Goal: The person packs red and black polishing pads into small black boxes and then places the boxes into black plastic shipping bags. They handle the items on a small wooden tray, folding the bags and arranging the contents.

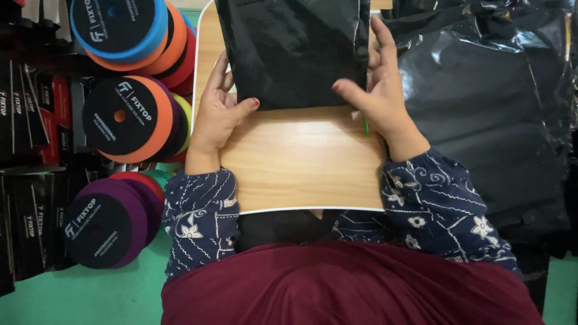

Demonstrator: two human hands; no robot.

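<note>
A black plastic bag (289,48) lies flat on a small wooden table (301,162) in front of me. My left hand (215,111) grips the bag's lower left corner, thumb on top of the plastic. On the lower right corner rests my right hand (379,90), its thumb pressing on the bag and its fingers stretched along the right edge. Both sleeves are dark blue with a white flower pattern. Just under my right hand a thin green object (365,126) sticks out; what it is stays unclear.
Stacks of round foam pads (129,117) in orange, blue, purple and red lie on the green floor to the left, beside black boxes (24,108). A heap of black plastic bags (494,102) fills the right side. The table's white-edged front rim sits against my lap.
</note>
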